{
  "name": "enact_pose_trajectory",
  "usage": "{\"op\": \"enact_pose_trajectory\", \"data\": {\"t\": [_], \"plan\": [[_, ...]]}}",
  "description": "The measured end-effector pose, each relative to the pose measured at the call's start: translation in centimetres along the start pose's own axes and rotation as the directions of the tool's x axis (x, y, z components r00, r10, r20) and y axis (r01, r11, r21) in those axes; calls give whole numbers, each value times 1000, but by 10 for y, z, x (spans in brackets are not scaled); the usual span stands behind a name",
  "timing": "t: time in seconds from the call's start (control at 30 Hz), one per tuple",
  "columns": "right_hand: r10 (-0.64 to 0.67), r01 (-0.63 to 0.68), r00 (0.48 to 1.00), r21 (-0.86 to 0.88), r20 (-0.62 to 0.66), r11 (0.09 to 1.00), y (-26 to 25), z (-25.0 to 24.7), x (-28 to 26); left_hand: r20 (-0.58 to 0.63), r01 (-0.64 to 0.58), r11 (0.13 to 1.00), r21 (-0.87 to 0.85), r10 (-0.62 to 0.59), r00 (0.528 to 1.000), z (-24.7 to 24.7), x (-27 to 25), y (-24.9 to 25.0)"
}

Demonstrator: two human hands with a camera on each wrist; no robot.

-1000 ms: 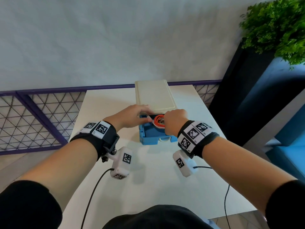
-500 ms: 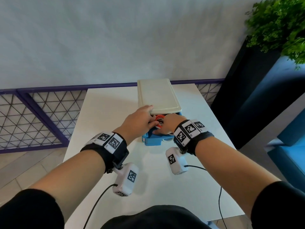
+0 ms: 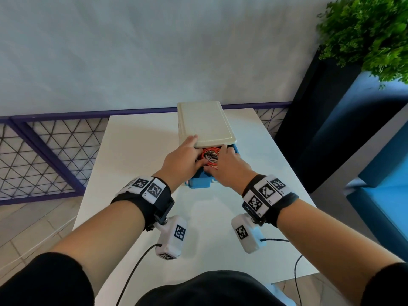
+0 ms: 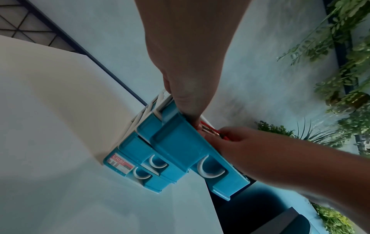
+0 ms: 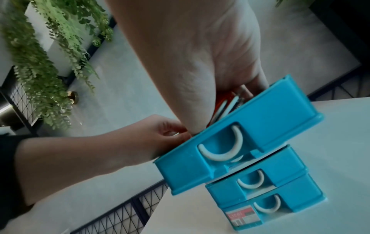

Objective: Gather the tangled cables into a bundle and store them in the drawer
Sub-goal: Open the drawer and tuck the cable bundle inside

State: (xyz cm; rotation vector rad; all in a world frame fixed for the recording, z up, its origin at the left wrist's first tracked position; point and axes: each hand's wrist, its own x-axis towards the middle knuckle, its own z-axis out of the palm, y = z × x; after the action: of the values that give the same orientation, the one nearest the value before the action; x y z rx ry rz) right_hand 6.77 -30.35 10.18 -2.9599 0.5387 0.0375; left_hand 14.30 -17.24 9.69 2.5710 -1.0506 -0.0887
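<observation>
A small drawer unit with a cream top (image 3: 205, 122) stands at the far middle of the white table (image 3: 136, 151). Its blue top drawer (image 3: 199, 183) (image 4: 180, 142) (image 5: 250, 126) is pulled out toward me. The coiled orange and white cable bundle (image 3: 209, 154) (image 4: 208, 128) (image 5: 226, 106) lies inside it. My left hand (image 3: 183, 160) (image 4: 186, 98) (image 5: 170, 131) reaches in from the left, fingers curled on the bundle, one finger on the cream top's edge. My right hand (image 3: 227, 164) (image 5: 220, 63) (image 4: 236, 139) grips the bundle from the right. Both hands hide most of the cables.
Two lower blue drawers (image 4: 152, 163) (image 5: 260, 178) are closed under the open one. A purple mesh railing (image 3: 44, 155) runs behind and left of the table. A dark planter with green plants (image 3: 364, 40) and a blue seat (image 3: 386, 206) stand to the right.
Both hands have moved forward over the drawer. The left hand came from the drawer's left side onto the bundle, and the bundle now sits lower inside.
</observation>
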Motion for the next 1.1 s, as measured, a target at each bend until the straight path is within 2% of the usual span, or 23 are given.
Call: {"op": "enact_pose_trajectory", "data": {"t": [0.1,0.17,0.23,0.37,0.53,0.63,0.7,0.77,0.87,0.97,1.03,1.1], "plan": [[-42,44,999,-104,24,994,4,2,-4,-37,30,997,-73,-33,999,4,2,2],[-7,9,999,-62,37,998,1,2,-4,-84,29,994,-106,-38,996,8,2,3],[48,-47,999,-122,8,991,-5,2,-3,-96,13,993,-116,-24,995,10,1,3],[74,-69,997,-215,15,974,-12,4,1,-38,-25,993,-111,21,999,7,-3,0],[43,-54,998,-203,-56,978,-13,10,1,99,-80,995,-57,85,991,-6,-11,7],[31,-36,997,-67,-67,997,-6,9,0,110,-65,994,-85,74,991,-5,-9,3],[22,-20,999,44,-44,999,-3,7,-1,37,-63,983,-170,70,997,-2,-4,-3],[-32,33,999,41,-20,999,-1,11,1,-45,-76,972,-223,68,997,-3,1,-5],[10,-10,1000,69,-1,998,1,17,8,-134,-113,977,-183,89,987,-4,8,-7],[11,-8,999,104,-30,995,0,17,6,-122,-147,981,-123,132,984,-2,12,-14],[14,13,993,220,-119,975,1,15,2,-89,-182,981,-69,176,980,2,15,-19],[-14,71,980,287,-197,955,3,13,-1,-62,-163,983,-85,158,985,4,15,-21]]}}
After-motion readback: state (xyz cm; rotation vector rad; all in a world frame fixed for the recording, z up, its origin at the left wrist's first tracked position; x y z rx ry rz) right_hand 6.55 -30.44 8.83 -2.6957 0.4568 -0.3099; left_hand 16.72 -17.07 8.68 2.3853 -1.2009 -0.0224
